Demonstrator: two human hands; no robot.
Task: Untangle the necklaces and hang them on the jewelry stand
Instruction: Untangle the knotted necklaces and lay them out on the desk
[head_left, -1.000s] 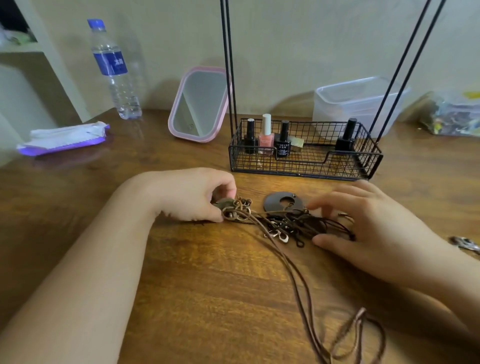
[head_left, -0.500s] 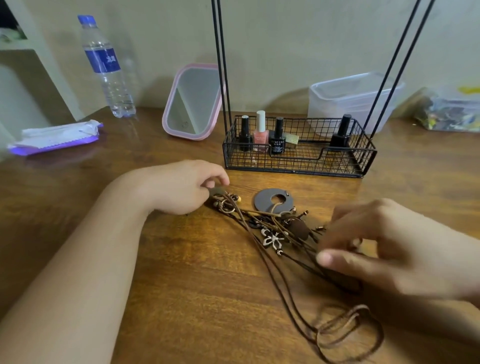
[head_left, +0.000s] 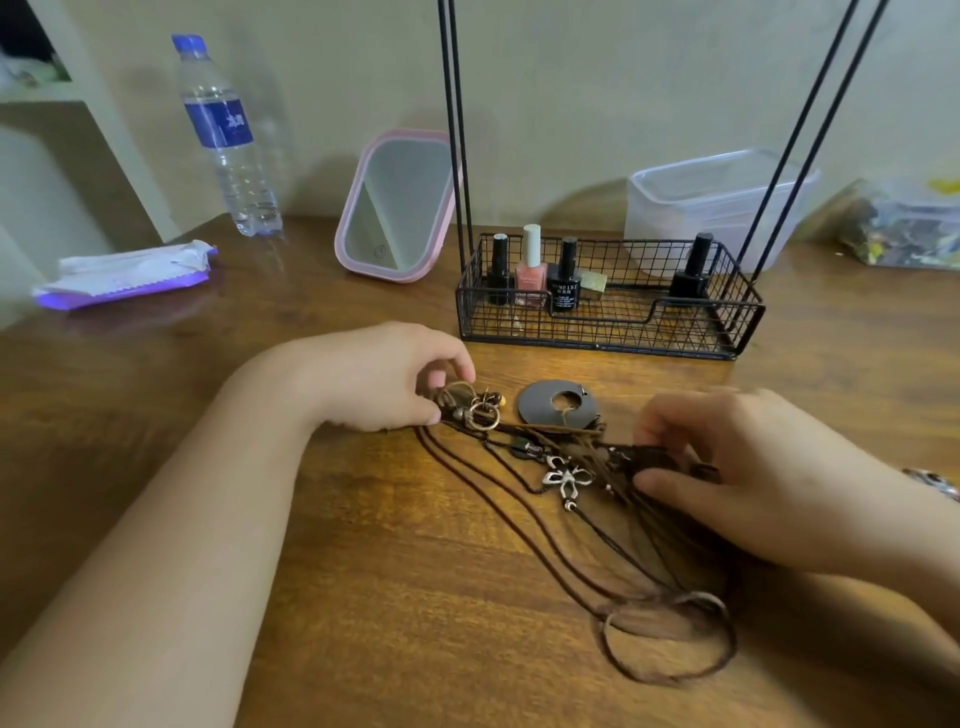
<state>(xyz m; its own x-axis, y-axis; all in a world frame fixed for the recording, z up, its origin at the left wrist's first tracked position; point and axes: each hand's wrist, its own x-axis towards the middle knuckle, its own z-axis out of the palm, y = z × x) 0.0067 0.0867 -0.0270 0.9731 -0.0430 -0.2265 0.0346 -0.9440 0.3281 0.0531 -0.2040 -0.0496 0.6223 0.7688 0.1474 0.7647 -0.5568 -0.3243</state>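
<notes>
Currently, the tangle of brown cord necklaces (head_left: 550, 467) lies on the wooden desk (head_left: 363, 597), in front of the black wire jewelry stand (head_left: 608, 306), touching neither its basket nor its upright rods. The left hand (head_left: 384, 379) rests on the desk at the tangle's left end, thumb and fingers curled and pinching the cords beside a cluster of metal rings and small beads (head_left: 480, 410). The right hand (head_left: 748, 478) is at the tangle's right end, thumb and fingers pinching a dark piece among the cords; its outline is blurred. Between the hands sit a flat dark disc pendant with a round hole (head_left: 550, 405) and a silver flower pendant (head_left: 566, 478). Loose cord loops trail toward the near desk edge, ending in a closed loop (head_left: 670, 639). Four nail polish bottles, one pink (head_left: 531, 270) and three black, stand in the stand's basket. Behind, a pink-framed mirror (head_left: 400, 208) leans upright, with a water bottle (head_left: 228, 140) and a purple wipes packet (head_left: 124, 273) to the left and a clear plastic container (head_left: 711, 202) at right.
</notes>
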